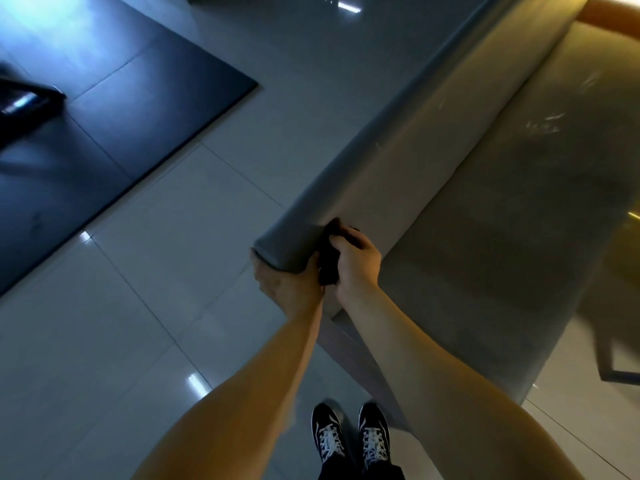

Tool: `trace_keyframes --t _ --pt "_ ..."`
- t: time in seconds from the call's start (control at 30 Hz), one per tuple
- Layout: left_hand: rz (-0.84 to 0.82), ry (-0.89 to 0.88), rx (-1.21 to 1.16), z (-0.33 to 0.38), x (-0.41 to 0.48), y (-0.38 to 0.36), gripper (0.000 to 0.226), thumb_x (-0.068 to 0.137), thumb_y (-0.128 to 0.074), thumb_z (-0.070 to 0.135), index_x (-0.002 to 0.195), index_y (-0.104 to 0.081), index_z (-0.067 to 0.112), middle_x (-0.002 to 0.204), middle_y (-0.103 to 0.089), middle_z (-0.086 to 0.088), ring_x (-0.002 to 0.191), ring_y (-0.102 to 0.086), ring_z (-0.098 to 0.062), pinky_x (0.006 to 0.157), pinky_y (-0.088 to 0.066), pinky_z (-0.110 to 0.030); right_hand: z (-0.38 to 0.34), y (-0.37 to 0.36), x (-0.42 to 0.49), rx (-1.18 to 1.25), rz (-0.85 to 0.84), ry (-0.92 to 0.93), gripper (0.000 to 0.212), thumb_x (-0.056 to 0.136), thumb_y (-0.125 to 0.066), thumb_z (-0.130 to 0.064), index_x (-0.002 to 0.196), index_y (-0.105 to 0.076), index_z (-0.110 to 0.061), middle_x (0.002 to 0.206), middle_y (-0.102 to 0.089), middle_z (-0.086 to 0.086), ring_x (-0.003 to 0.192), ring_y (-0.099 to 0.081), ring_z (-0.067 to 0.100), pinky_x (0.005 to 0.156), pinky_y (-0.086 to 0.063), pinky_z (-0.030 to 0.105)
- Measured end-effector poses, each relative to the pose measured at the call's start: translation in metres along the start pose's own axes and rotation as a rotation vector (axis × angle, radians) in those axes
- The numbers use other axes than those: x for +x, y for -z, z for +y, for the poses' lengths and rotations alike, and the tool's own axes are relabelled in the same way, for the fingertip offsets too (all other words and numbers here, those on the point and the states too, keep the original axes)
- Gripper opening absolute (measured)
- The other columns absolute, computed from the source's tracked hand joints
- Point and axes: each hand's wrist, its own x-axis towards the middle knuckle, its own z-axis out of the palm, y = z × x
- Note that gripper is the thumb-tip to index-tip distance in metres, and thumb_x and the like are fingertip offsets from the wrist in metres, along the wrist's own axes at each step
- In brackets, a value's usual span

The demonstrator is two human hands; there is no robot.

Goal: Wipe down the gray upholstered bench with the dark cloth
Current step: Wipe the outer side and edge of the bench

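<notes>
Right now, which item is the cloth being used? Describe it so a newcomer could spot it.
Find the long gray bench running diagonally and follow its rounded backrest down to the near end. There the right hand presses the dark cloth, a crumpled black wad, the only black thing on the gray upholstery.

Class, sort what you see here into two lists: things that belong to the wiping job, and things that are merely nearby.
Belongs to the job:
bench
cloth
right hand, holding the cloth
left hand, gripping the bench's end

Just nearby:
dark mat
tiled floor
shoes
</notes>
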Motion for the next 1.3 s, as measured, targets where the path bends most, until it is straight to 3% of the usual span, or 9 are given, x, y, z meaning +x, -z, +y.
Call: trace_keyframes --t 0.1,0.17,0.27,0.43,0.63,0.83,1.07,1.17,1.3 --pt "-0.045 -0.255 0.273 0.032 0.01 0.009 0.097 0.079 -0.081 0.028 0.158 -0.024 0.023 0.159 -0.032 -0.002 0.145 -0.029 -0.022 0.122 -0.02 -0.042 -0.016 -0.014 -0.009 -0.201 -0.051 0.213 0.022 0.092 -0.068 -0.012 0.105 -0.075 -0.028 0.107 -0.071 -0.001 0.101 -0.067 0.016 0.091 -0.059 0.038" --pt "-0.151 -0.391 0.487 0.053 0.024 0.007 0.079 0.09 -0.069 0.032 0.157 -0.028 0.023 0.164 -0.026 -0.002 0.151 -0.017 -0.023 0.124 -0.007 -0.045 -0.025 -0.026 -0.01 -0.394 -0.108 0.468 0.026 0.094 -0.066 -0.016 0.116 -0.071 -0.028 0.116 -0.065 -0.009 0.108 -0.061 0.005 0.099 -0.052 0.025" --pt "-0.317 -0.441 0.785 0.061 0.041 -0.002 0.06 0.099 -0.05 0.035 0.155 -0.031 0.023 0.157 -0.039 0.001 0.147 -0.027 -0.026 0.121 -0.014 -0.046 -0.029 -0.04 -0.002 -0.661 -0.227 0.725 0.026 0.096 -0.063 -0.01 0.117 -0.07 -0.023 0.123 -0.053 -0.013 0.121 -0.05 0.007 0.108 -0.041 0.019" --pt "-0.218 -0.66 0.903 0.041 0.038 -0.005 0.06 0.091 -0.034 0.046 0.141 -0.049 0.018 0.135 -0.059 -0.002 0.121 -0.054 -0.029 0.102 -0.037 -0.047 -0.024 -0.024 0.03 -1.041 -0.247 1.003 0.029 0.094 -0.058 -0.002 0.12 -0.069 -0.011 0.129 -0.051 0.001 0.125 -0.038 0.02 0.11 -0.034 0.025" --pt "-0.315 -0.611 0.882 0.042 0.041 -0.002 0.06 0.1 -0.04 0.054 0.152 -0.036 0.024 0.148 -0.045 -0.002 0.135 -0.039 -0.03 0.111 -0.025 -0.048 -0.025 -0.017 0.034 -0.841 -0.071 0.916 0.033 0.097 -0.057 -0.002 0.125 -0.067 -0.015 0.131 -0.05 0.0 0.124 -0.047 0.017 0.105 -0.035 0.019" --pt "-0.308 -0.621 0.933 0.044 0.039 -0.002 0.061 0.1 -0.041 0.055 0.154 -0.032 0.028 0.148 -0.046 -0.004 0.134 -0.039 -0.032 0.11 -0.027 -0.05 -0.039 0.017 0.053 -0.608 0.138 0.333 0.033 0.1 -0.053 -0.013 0.125 -0.065 -0.031 0.132 -0.058 0.001 0.115 -0.059 0.024 0.094 -0.051 0.035" --pt "-0.266 -0.628 0.948 0.047 0.037 -0.004 0.058 0.088 -0.041 0.048 0.14 -0.046 0.023 0.135 -0.056 0.0 0.12 -0.05 -0.028 0.098 -0.036 -0.045 -0.041 -0.023 0.03 -0.871 -0.338 0.893 0.026 0.096 -0.064 -0.019 0.12 -0.07 -0.027 0.122 -0.059 -0.013 0.121 -0.048 0.004 0.105 -0.038 0.018" --pt "-0.266 -0.639 0.978 0.044 0.039 -0.003 0.063 0.084 -0.044 0.051 0.141 -0.045 0.024 0.136 -0.055 0.0 0.12 -0.05 -0.027 0.097 -0.037 -0.044 -0.037 -0.031 0.039 -0.974 -0.3 0.943 0.022 0.096 -0.063 -0.016 0.115 -0.07 -0.021 0.12 -0.052 -0.006 0.124 -0.04 0.015 0.108 -0.033 0.026" --pt "-0.276 -0.639 0.933 0.043 0.039 -0.005 0.057 0.096 -0.037 0.054 0.148 -0.039 0.029 0.141 -0.051 -0.001 0.126 -0.046 -0.028 0.102 -0.034 -0.047 -0.042 -0.027 0.046 -0.855 -0.128 0.876 0.021 0.096 -0.061 -0.011 0.116 -0.061 -0.017 0.119 -0.043 -0.004 0.107 -0.052 0.014 0.097 -0.05 0.031"
